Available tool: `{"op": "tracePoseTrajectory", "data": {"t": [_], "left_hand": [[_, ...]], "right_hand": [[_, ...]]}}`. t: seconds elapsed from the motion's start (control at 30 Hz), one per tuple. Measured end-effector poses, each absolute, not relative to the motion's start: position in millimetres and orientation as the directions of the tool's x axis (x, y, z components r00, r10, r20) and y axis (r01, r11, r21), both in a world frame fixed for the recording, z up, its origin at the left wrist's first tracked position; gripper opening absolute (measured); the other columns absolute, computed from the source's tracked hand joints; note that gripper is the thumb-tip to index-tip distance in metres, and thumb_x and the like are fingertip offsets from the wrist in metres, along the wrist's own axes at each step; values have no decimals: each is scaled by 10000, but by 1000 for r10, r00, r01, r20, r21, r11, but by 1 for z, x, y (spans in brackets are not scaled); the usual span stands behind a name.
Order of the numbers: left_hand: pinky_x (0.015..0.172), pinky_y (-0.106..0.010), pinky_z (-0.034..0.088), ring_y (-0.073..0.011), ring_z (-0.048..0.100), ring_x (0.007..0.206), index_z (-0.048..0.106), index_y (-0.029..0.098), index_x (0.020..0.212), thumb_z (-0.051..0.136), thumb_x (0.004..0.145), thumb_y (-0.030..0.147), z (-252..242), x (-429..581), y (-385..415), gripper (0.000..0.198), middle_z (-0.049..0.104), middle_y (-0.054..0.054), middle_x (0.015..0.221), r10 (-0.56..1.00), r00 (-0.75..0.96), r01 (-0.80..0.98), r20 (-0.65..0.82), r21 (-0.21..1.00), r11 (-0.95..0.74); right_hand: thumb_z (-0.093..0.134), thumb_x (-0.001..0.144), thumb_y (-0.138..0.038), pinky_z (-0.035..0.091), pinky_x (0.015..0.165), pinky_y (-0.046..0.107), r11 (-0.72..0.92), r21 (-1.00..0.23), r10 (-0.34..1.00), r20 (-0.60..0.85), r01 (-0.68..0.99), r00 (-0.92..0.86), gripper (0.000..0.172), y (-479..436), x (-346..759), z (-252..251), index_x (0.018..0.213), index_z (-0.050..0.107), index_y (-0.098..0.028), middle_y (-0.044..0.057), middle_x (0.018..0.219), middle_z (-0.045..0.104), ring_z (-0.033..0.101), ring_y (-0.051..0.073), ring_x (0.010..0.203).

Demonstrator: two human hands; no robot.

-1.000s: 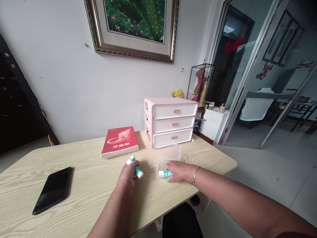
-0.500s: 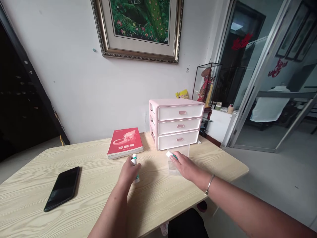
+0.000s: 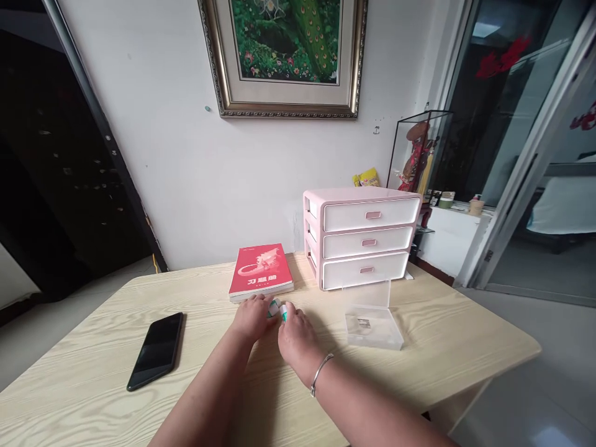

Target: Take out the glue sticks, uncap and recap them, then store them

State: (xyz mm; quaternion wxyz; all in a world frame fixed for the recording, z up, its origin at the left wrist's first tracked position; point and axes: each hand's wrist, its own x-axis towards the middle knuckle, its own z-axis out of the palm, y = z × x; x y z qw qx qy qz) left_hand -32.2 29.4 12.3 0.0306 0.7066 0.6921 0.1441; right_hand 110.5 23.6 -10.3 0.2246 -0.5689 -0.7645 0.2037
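My left hand (image 3: 252, 320) is closed around a small white-and-green stick (image 3: 273, 308) just in front of the red book (image 3: 261, 270). My right hand (image 3: 298, 338), with a bangle on its wrist, grips a second white-and-green stick (image 3: 284, 311). The two hands almost meet, and the sticks' ends sit close together; I cannot tell whether they touch. Most of each stick is hidden by fingers. To the right stands a clear plastic box (image 3: 375, 340) with its lid raised and a small clasp or label showing inside.
A pink drawer unit (image 3: 371, 242) with closed white drawers stands behind the clear box. A black phone (image 3: 156, 352) lies at the left of the wooden table (image 3: 93, 341). A yellow packet (image 3: 366, 177) and a glass display case (image 3: 419, 155) are behind the drawers.
My right hand has moved left with its stick, away from the clear box to beside my left hand. The view has turned slightly right to left, so the scene sits further right.
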Motion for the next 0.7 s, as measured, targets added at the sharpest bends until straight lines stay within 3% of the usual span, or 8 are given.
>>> {"op": "tracePoseTrajectory", "data": {"t": [0.13, 0.2, 0.27, 0.33, 0.4, 0.5, 0.57, 0.7], "left_hand": [[1015, -363, 418, -303, 559, 1218, 588, 259, 1337, 770, 706, 330, 6, -49, 31, 661, 615, -114, 1321, 980, 32, 929, 197, 356, -102], [1018, -343, 424, -288, 571, 1209, 622, 263, 1304, 784, 668, 265, 2, -59, 25, 656, 623, -97, 1328, 968, 21, 833, 251, 531, -155], [937, -333, 476, -284, 630, 1100, 678, 248, 1222, 799, 635, 243, -1, -71, 16, 600, 668, -93, 1259, 955, -95, 639, 281, 753, -158], [809, -305, 506, -257, 675, 952, 713, 228, 1132, 788, 663, 284, -3, -82, 6, 479, 720, -86, 1136, 924, -297, 510, 240, 858, -59], [730, -286, 489, -236, 682, 859, 725, 207, 1040, 716, 744, 315, -3, -87, -2, 315, 745, -79, 989, 849, -483, 520, 212, 850, 84], [687, -286, 452, -227, 664, 759, 721, 207, 861, 625, 805, 294, -3, -78, -6, 141, 719, -55, 792, 807, -544, 601, 230, 777, 185], [707, -298, 443, -236, 651, 781, 718, 212, 815, 634, 800, 301, -4, -65, -5, 123, 710, -59, 832, 828, -499, 656, 257, 736, 167], [894, -352, 416, -290, 584, 1063, 712, 208, 1011, 612, 830, 287, -4, -38, 2, 222, 674, -112, 1088, 869, -309, 869, 386, 485, 94]], "right_hand": [[501, 914, -271, 444, 970, 392, 330, -570, 944, 195, 753, -267, 452, 23, 113, -15, 1357, 487, -179, 171, 1243, 620, 578, 302, 1170], [451, 938, -260, 435, 980, 360, 325, -613, 946, 208, 720, -250, 380, 27, 122, -18, 1299, 532, -173, 160, 1243, 626, 574, 275, 1181], [399, 948, -225, 429, 974, 325, 275, -670, 961, 174, 690, -215, 333, 34, 132, -21, 1228, 569, -165, 156, 1239, 634, 575, 246, 1184], [381, 936, -200, 443, 926, 303, 196, -726, 978, 92, 660, -189, 314, 41, 141, -24, 1164, 595, -174, 138, 1208, 656, 596, 228, 1148], [382, 920, -204, 464, 837, 295, 124, -765, 985, 18, 632, -172, 300, 47, 145, -27, 1115, 609, -196, 110, 1139, 683, 633, 220, 1051], [387, 901, -210, 464, 723, 283, 93, -788, 987, -5, 609, -158, 287, 50, 146, -29, 1077, 614, -213, 88, 1054, 701, 655, 209, 922], [385, 902, -206, 460, 699, 277, 113, -775, 987, 18, 622, -158, 285, 48, 144, -27, 1077, 610, -211, 95, 1057, 703, 655, 210, 917], [380, 909, -183, 460, 718, 268, 176, -735, 981, 74, 655, -182, 279, 41, 143, -23, 1083, 597, -204, 107, 1100, 698, 647, 209, 972]]}}
